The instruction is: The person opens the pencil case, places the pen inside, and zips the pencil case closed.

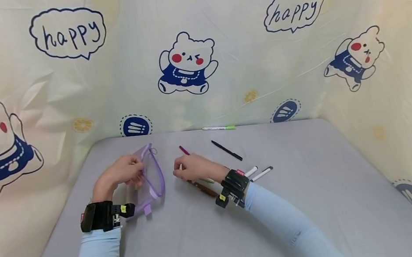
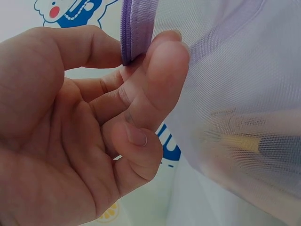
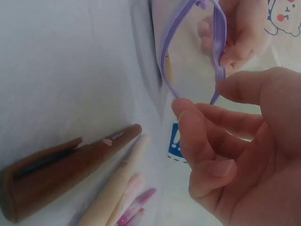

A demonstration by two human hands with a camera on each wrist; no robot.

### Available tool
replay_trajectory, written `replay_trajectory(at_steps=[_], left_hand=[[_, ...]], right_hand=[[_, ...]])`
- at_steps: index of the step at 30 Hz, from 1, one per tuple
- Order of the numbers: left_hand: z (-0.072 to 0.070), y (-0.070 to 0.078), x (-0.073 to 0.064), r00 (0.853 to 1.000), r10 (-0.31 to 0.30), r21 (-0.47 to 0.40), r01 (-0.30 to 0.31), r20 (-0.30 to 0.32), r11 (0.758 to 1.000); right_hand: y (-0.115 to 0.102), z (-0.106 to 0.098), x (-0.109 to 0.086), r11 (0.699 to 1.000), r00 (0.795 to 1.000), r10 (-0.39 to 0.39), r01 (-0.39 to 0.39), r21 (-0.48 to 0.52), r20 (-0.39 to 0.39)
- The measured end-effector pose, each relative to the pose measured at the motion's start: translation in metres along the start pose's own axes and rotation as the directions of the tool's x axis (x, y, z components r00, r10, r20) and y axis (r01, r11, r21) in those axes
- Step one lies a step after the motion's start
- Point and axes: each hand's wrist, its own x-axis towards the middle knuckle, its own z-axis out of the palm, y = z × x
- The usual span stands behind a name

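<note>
Left hand (image 1: 123, 169), pinch-grip on mesh pouch (image 1: 145, 194)

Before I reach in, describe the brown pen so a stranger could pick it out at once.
On the grey table, find the right hand, to the right of the purple mesh pouch. In the head view, the brown pen slants down to the right just below that hand. Its dark brown body and side clip set it apart from the beige pen beside it.
</note>
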Motion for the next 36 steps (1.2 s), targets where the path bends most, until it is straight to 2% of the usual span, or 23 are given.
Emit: replay_trajectory(at_steps=[7,13,17,22,26,30,36], left_hand=[[-0.003,-0.001,-0.001,1.0,-0.011,0.014,0.011,-0.005,1.0],[-0.007,-0.001,-0.002,1.0,0.013,0.045,-0.011,-0.025,0.999],[-0.008,-0.002,-0.003,1.0,0.017,0.039,-0.016,-0.019,0.999],[-0.009,-0.002,-0.003,1.0,0.007,0.032,-0.006,-0.022,0.999],[-0.007,0.0,-0.002,1.0,0.008,0.022,-0.007,-0.013,1.0],[-0.004,0.0,-0.001,1.0,0.006,0.015,-0.006,-0.006,1.0],[0.002,-0.005,0.002,1.0,0.009,0.014,-0.009,-0.005,1.0]], right_hand=[[0.004,-0.001,-0.011,0.994,0.998,-0.042,0.038,-0.103,-0.045],[0.005,-0.004,-0.019,0.979,0.996,-0.043,0.026,-0.202,-0.078],[0.004,-0.003,-0.024,0.955,0.999,-0.011,-0.003,-0.297,-0.043],[0.008,0.003,-0.03,0.907,1.0,-0.003,-0.007,-0.421,-0.022],[0.012,0.007,-0.035,0.893,0.999,0.016,-0.028,-0.449,-0.03],[0.015,0.012,-0.037,0.896,0.998,0.062,-0.065,-0.439,-0.021],[0.019,0.019,-0.04,0.903,0.998,0.069,-0.065,-0.425,-0.006]])
